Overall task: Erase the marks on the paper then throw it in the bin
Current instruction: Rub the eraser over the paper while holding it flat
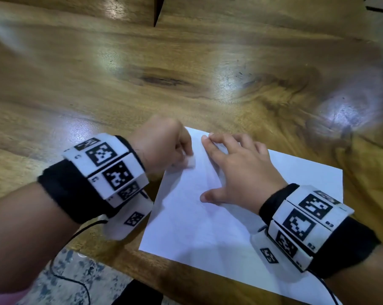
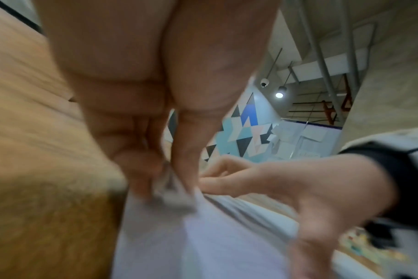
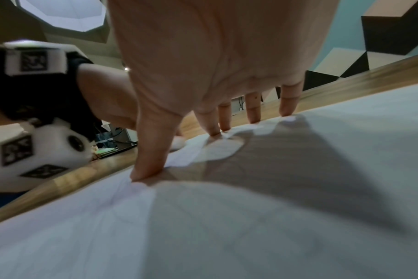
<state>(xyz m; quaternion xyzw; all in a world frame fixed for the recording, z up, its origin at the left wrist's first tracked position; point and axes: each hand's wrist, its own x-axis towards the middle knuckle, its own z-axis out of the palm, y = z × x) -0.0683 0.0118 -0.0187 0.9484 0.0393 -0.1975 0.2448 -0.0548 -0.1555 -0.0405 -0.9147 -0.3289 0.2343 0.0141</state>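
Observation:
A white sheet of paper (image 1: 208,219) lies near the front edge of a wooden table (image 1: 186,69). My left hand (image 1: 164,146) pinches a small white eraser (image 1: 191,160) and holds it down on the paper's left edge, near the far corner. The left wrist view shows the eraser (image 2: 172,198) between thumb and fingers, blurred. My right hand (image 1: 234,170) lies flat on the paper with fingers spread, and its fingertips (image 3: 253,117) and thumb press the sheet (image 3: 251,217) down. Any marks on the paper are too faint to make out.
Bare wood spreads beyond and to the left of the paper. A speckled floor (image 1: 76,280) shows below the table's front edge. Both wrists carry white marker bands with cables. No bin is in view.

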